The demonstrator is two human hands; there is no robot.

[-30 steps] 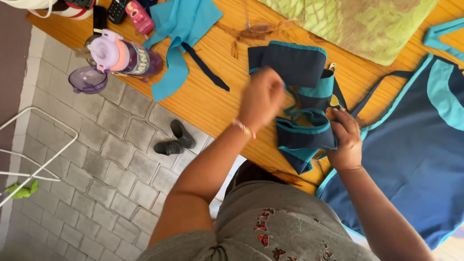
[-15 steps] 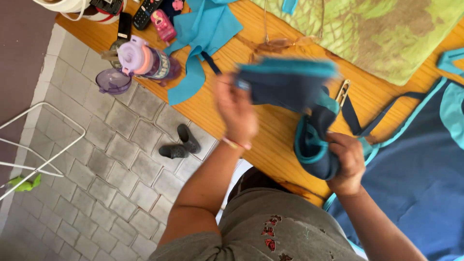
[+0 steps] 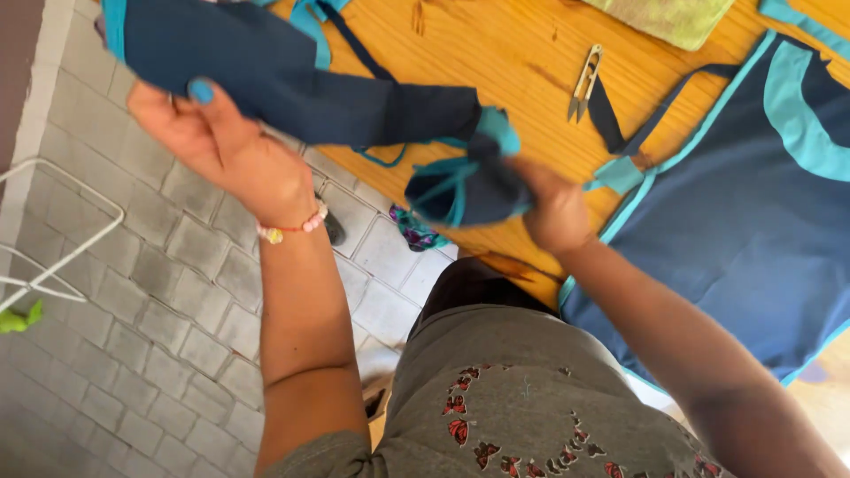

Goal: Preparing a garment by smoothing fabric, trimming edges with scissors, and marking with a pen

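Left hand: the left hand (image 3: 226, 146) was raised over the tiled floor, fingers closed on one end of the navy fabric piece (image 3: 292, 75), thumb with a blue-painted nail on top; a beaded bracelet (image 3: 292, 227) sat on the wrist.
Right hand: the right hand (image 3: 553, 212) was clenched around the bunched other end of the same piece, just above the near edge of the wooden surface (image 3: 505, 62).
Navy fabric piece: dark blue with turquoise trim, held in the air and stretched between both hands, its bundled end showing turquoise straps.
Thread snips: small metal thread snips (image 3: 584, 81) lay on the surface, beyond the right hand and apart from it.
Apron: a large navy apron with turquoise edging (image 3: 744, 221) lay flat on the surface to the right, its strap running toward the snips.
Green cloth: a pale green cloth (image 3: 673, 13) lay at the far edge.
Floor: grey tiled floor (image 3: 133, 354) with a white wire rack (image 3: 62, 257) at left.
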